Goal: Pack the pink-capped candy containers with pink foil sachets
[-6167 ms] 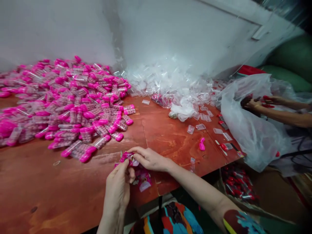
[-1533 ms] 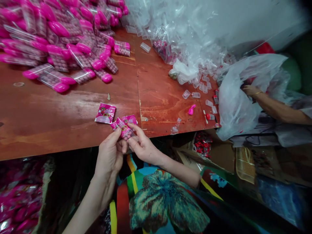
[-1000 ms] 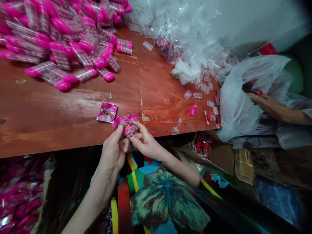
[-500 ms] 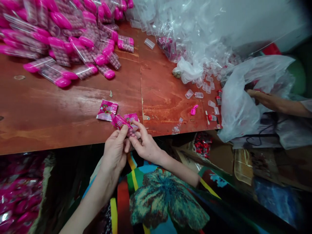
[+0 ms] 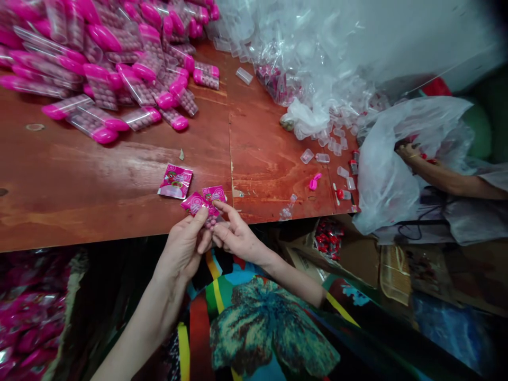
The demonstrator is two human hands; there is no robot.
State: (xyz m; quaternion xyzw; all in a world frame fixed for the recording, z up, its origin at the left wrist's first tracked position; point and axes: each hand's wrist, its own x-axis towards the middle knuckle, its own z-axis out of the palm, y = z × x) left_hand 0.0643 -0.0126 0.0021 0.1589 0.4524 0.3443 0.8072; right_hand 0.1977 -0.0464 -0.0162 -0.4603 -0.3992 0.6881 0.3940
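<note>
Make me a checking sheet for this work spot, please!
Surface: red-brown wooden table, seamed and marked.
Job's things: held packet, pink, balls visible inside; second packet lying upper left of it; third packet just beyond.
Clutter: pink-capped containers heaped left; clear containers piled beyond; loose pink cap.
Grips: left grip pinches the held packet; right grip touches its right side.
Cables: dark cord-like loop near the white bag.
Surroundings: another person's arm reaching into that bag; cardboard box with red items below.
</note>
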